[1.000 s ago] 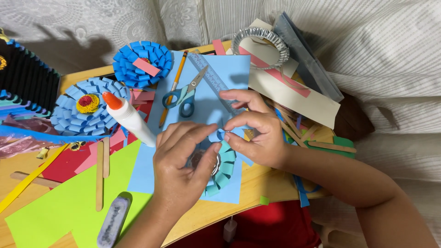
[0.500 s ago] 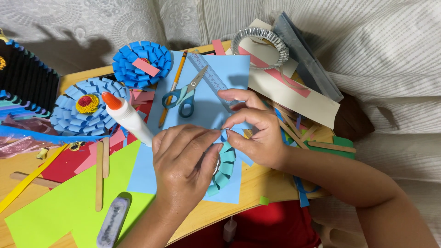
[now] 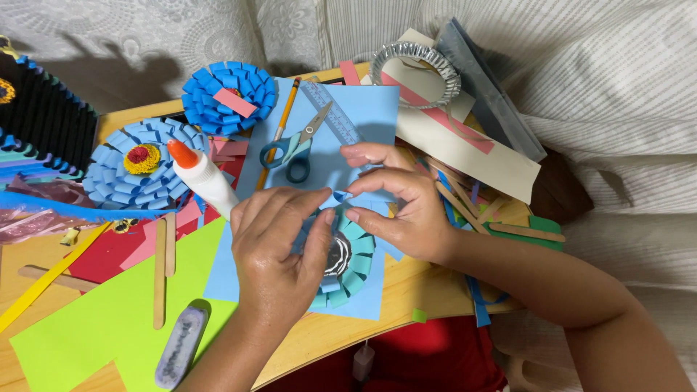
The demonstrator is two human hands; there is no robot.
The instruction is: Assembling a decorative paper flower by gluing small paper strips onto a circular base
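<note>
Our left hand [image 3: 279, 250] presses a teal paper rosette [image 3: 352, 265]; right fingers [image 3: 363, 190] pinch a blue strip [image 3: 341, 196]; scissors [image 3: 294, 149] and glue bottle [image 3: 203, 178] lie just beyond.

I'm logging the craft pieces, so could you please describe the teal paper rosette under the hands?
The teal paper rosette is a ring of folded paper loops around a shiny silver centre. It lies flat on a blue paper sheet at the table's near edge. The left hand covers its left half; the right hand pinches a small blue loop just above it.

Two bare hands, left hand [image 3: 279, 258] and right hand [image 3: 399, 207], forearms uncovered, no sleeves, rings or watch seen, nails kept short
</note>
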